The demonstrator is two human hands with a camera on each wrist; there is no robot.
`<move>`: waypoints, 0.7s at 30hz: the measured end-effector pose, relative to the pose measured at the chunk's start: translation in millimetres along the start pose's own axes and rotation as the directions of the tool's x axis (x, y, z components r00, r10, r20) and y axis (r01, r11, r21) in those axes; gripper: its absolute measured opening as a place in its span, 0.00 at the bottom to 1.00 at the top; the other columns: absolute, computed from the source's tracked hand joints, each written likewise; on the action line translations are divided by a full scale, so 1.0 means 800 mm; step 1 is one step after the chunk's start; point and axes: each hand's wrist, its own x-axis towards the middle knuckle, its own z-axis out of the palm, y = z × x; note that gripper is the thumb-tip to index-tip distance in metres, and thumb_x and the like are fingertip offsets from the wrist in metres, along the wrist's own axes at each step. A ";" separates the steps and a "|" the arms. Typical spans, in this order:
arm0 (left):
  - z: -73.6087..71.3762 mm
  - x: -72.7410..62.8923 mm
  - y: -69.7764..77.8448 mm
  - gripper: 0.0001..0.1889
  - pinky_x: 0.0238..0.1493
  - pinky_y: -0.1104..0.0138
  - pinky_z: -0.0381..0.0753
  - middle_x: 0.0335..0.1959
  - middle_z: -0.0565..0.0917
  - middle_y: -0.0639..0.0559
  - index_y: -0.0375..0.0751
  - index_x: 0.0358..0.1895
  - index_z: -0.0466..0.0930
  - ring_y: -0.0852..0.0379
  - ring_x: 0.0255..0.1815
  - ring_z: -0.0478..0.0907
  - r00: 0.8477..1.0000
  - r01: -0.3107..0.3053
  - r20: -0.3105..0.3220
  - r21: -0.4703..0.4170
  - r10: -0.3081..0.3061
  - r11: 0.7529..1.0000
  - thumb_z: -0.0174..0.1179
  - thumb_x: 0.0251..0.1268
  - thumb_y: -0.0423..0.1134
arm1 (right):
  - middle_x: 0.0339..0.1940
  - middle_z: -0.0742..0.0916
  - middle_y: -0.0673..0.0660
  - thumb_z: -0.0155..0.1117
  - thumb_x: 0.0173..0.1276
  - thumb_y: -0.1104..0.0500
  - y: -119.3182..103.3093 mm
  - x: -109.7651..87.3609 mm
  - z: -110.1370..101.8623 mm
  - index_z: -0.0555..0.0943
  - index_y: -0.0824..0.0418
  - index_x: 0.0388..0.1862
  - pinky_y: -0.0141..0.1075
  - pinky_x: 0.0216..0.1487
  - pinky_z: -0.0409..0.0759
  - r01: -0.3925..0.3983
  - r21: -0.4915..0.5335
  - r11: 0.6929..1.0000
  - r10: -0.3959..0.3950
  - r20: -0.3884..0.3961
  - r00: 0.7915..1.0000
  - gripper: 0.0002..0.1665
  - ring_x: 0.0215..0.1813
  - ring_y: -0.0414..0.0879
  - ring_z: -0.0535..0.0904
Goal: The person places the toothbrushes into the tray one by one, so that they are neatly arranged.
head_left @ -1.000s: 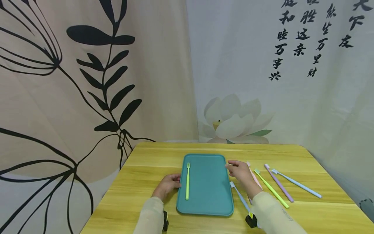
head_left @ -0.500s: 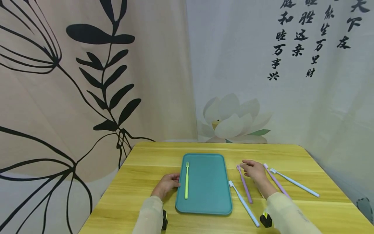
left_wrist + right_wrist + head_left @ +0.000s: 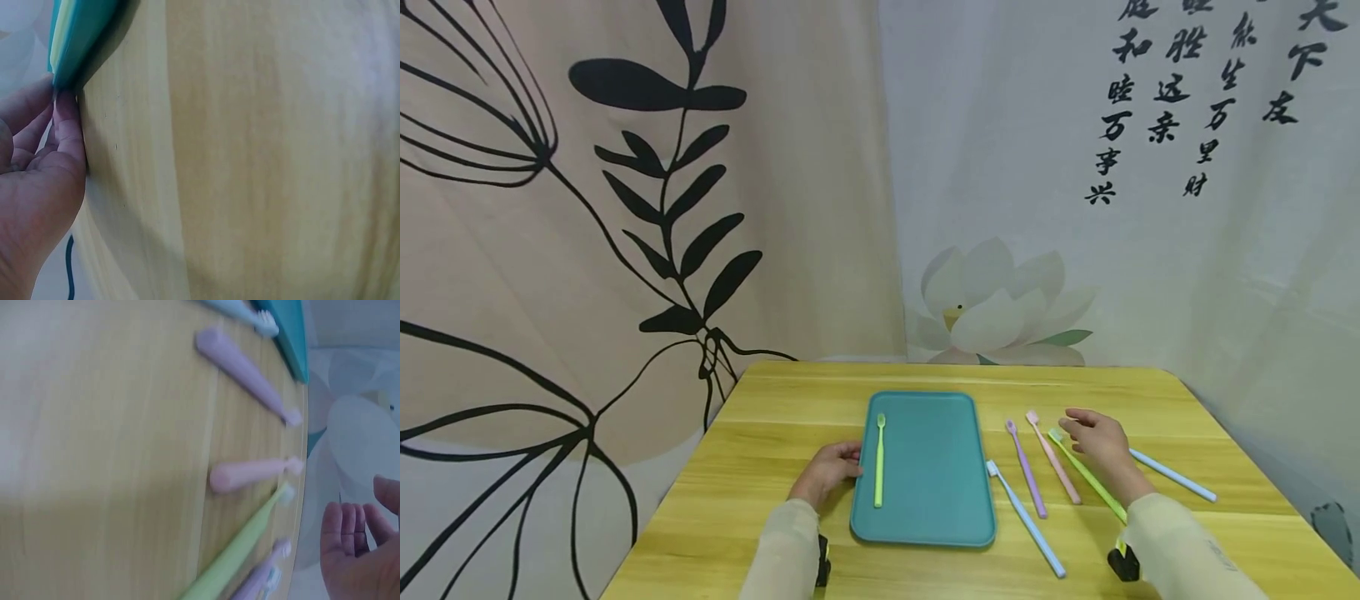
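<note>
At the left rim of a teal tray [image 3: 936, 467], my left hand [image 3: 829, 475] pinches the edge between thumb and fingers. The left wrist view shows that hand [image 3: 47, 169] at the tray's corner [image 3: 87, 44]. A green toothbrush [image 3: 880, 462] lies inside the tray along its left side. My right hand [image 3: 1099, 442] hovers over the toothbrushes on the right, holding nothing, its fingers loosely bent. Nearest it are a green toothbrush [image 3: 1093, 482] and a blue toothbrush [image 3: 1176, 477] whose head is hidden. A purple toothbrush [image 3: 259, 572] beneath the hand shows only in the right wrist view.
Between tray and right hand lie a blue toothbrush [image 3: 1028, 525] touching or close to the tray's rim, a purple toothbrush [image 3: 1026, 471] and a pink toothbrush [image 3: 1056, 462]. All rest on a wooden table [image 3: 775, 408]. A printed curtain [image 3: 820, 208] hangs behind the table's far edge.
My right hand has moved rightward from beside the tray, passing above the toothbrushes and uncovering the purple and pink ones. The left hand stays at the tray's rim.
</note>
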 end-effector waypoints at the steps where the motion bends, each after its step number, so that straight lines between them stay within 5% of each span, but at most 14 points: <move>1: 0.000 0.000 0.000 0.26 0.55 0.57 0.78 0.49 0.81 0.37 0.21 0.62 0.73 0.46 0.51 0.76 1.000 0.001 0.001 0.003 -0.001 1.000 0.61 0.57 0.19 | 0.62 0.75 0.73 0.56 0.77 0.52 0.003 0.000 -0.005 0.67 0.73 0.71 0.51 0.55 0.80 0.007 -0.014 1.000 -0.007 -0.001 1.000 0.33 0.60 0.68 0.74; 21: -0.001 0.002 -0.004 0.26 0.53 0.59 0.79 0.48 0.81 0.36 0.20 0.61 0.72 0.46 0.51 0.76 1.000 -0.023 0.013 -0.015 0.023 1.000 0.61 0.57 0.17 | 0.66 0.72 0.75 0.54 0.77 0.48 0.044 0.005 -0.088 0.66 0.74 0.71 0.49 0.51 0.82 0.025 -0.168 0.985 -0.028 -0.019 0.999 0.35 0.55 0.65 0.79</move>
